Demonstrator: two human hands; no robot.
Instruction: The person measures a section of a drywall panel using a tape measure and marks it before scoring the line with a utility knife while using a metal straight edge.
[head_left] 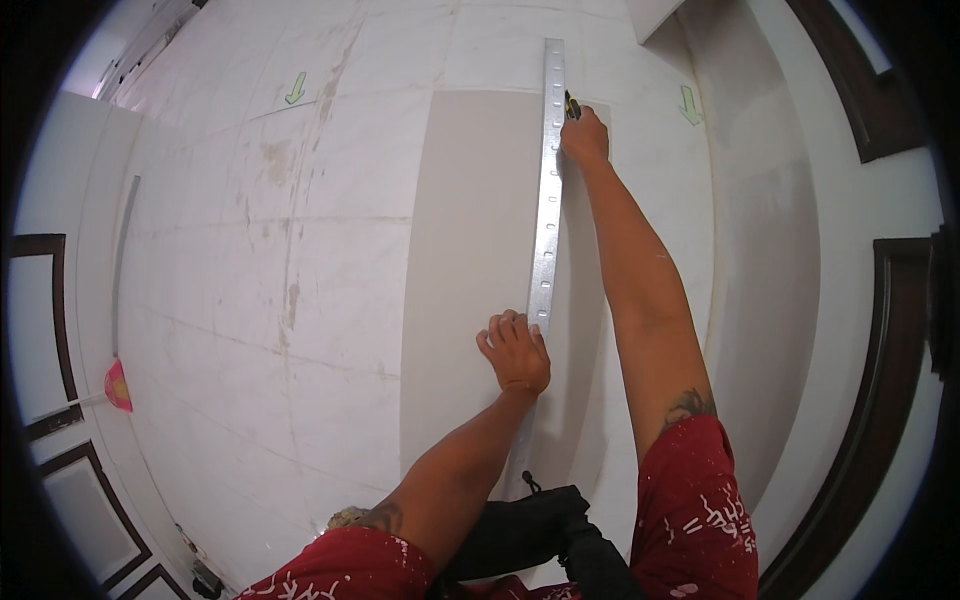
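A large beige-grey board (470,230) lies flat on the floor, its length running away from me. Along its right part rests a long, straight galvanized metal strip (548,215) with a row of small slots; its far end sticks out past the board's far edge. My left hand (516,355) presses down near the strip's closer half, fingers spread over the board and the metal's edge. Near the far edge of the board, my right hand (587,138) grips a black and yellow utility knife (571,106) against the strip's right side. Its blade is too small to make out.
White, stained floor tiles (220,300) surround the board. Two green arrow stickers (296,89) mark the far floor. By the left wall are a thin grey strip (125,260) and a pink object (118,386). Dark-framed panels (890,330) line the right wall. A black bag (520,530) hangs at my waist.
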